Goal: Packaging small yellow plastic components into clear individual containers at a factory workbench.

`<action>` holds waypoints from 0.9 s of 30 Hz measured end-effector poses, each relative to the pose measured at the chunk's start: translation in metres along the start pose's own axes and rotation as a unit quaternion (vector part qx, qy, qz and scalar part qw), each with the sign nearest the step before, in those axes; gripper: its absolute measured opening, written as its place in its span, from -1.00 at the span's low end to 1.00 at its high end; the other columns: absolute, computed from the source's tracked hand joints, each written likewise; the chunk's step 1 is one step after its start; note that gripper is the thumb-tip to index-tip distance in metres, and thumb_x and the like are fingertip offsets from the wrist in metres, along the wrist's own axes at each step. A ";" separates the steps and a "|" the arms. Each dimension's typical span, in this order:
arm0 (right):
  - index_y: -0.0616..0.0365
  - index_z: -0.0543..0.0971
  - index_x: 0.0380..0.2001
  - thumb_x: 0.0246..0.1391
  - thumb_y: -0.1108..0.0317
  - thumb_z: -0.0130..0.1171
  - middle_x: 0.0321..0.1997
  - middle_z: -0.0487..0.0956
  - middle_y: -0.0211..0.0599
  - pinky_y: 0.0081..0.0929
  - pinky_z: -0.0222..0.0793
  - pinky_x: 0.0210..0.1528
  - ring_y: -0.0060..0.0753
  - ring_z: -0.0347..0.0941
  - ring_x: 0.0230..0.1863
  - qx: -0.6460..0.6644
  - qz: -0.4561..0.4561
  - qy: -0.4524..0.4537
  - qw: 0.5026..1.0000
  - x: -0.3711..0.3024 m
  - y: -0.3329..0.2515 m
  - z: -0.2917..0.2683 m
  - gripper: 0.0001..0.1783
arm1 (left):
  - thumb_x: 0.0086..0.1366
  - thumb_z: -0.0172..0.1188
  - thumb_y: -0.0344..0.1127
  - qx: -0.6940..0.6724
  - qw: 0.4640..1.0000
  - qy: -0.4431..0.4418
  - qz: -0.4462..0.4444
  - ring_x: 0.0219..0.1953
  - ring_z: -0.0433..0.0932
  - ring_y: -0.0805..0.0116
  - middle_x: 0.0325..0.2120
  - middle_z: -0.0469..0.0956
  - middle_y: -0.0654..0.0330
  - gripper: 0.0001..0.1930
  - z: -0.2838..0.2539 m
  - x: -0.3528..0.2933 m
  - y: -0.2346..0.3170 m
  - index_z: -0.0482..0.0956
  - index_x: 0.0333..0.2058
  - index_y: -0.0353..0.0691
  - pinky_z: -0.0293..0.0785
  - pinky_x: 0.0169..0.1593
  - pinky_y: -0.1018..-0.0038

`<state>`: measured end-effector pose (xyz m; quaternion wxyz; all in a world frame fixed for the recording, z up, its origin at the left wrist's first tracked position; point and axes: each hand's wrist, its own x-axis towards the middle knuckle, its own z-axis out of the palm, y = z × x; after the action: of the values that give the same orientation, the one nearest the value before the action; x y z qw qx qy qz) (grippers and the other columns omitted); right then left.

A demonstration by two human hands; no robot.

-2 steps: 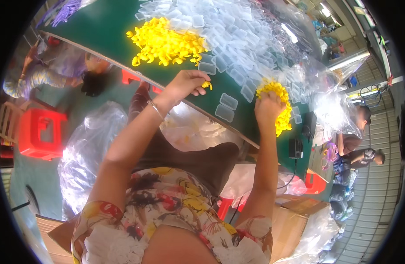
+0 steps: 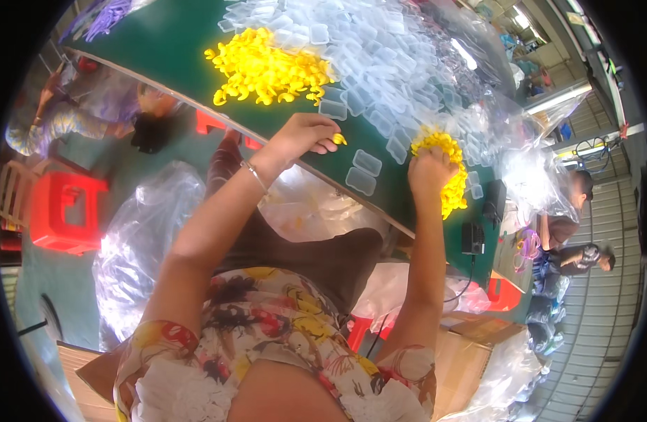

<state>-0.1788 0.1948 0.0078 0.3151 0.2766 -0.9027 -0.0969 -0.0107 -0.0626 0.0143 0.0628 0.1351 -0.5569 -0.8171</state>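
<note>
Pinching a small yellow piece [image 2: 340, 139] between narrowed fingertips, a person's left hand [image 2: 306, 137] hangs at 12 o'clock, over the near edge of a green table [image 2: 176, 42], in the head view, the only one on offer. At 1 o'clock, the right hand [image 2: 430, 171] rests on a smaller yellow heap [image 2: 453, 197], its fingers curled down and their tips buried; whether they grip anything, an onlooker cannot tell. Two clear plastic trays [image 2: 361, 181] lie side by side between the hands. A larger yellow heap [image 2: 267, 70] sits just beyond the left hand, toward 12 o'clock, with a broad spread of clear trays [image 2: 387, 63] between 12 and 1. At 2 o'clock stands a black power adapter [image 2: 472, 238]; at 10, on the floor, a red stool [image 2: 67, 211].

The step in hand, judged from where I stand, is the handling of loose yellow pieces: one held apart at the left, others under the fingers at the right. The next move seems to call for a light fingertip grip, one that parts a piece from its crowded neighbours without scattering the heap.
</note>
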 end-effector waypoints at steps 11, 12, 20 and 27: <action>-0.04 0.64 -0.39 -0.14 0.31 0.30 -0.23 0.58 -0.35 -0.08 0.25 -0.11 -0.18 0.50 -0.14 0.128 -0.029 0.135 0.982 -0.013 -0.011 -0.020 -0.84 | 0.05 0.36 -0.26 0.360 0.911 -0.004 0.201 -0.43 0.60 0.19 -0.49 0.61 0.05 -0.71 0.011 -0.001 -0.007 0.65 -0.26 -0.28 0.53 -0.27 0.35; 0.01 0.62 -0.35 -0.10 0.35 0.28 -0.25 0.58 -0.27 -0.08 0.26 -0.08 -0.17 0.50 -0.14 0.198 -0.011 0.104 0.975 -0.013 -0.010 -0.019 -0.83 | 0.06 0.35 -0.24 0.397 0.897 -0.035 0.193 -0.34 0.62 0.11 -0.41 0.61 0.05 -0.68 0.013 -0.003 -0.004 0.65 -0.19 -0.21 0.54 -0.20 0.30; 0.22 0.54 -0.29 0.02 0.55 0.15 -0.31 0.55 -0.01 -0.15 0.43 -0.15 0.03 0.49 -0.22 0.432 0.017 0.075 0.899 -0.025 -0.004 -0.036 -0.86 | 0.15 0.19 -0.35 0.563 0.769 -0.020 0.302 -0.27 0.59 -0.03 -0.33 0.51 0.03 -0.83 0.052 0.010 -0.012 0.62 -0.25 -0.08 0.54 -0.21 0.16; 0.22 0.56 -0.42 -0.01 0.43 0.10 -0.32 0.55 -0.04 -0.17 0.48 -0.14 0.00 0.51 -0.21 0.357 0.022 0.083 0.930 -0.046 -0.046 -0.016 -0.90 | 0.15 0.21 -0.52 0.463 0.835 -0.003 0.298 -0.36 0.61 0.06 -0.40 0.58 0.02 -0.88 -0.010 0.033 -0.038 0.57 -0.30 -0.23 0.52 -0.26 0.30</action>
<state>-0.1192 0.1826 -0.0190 0.2715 0.3578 -0.8543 0.2616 -0.0375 -0.0662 -0.0295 0.2320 -0.0262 -0.8837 -0.4057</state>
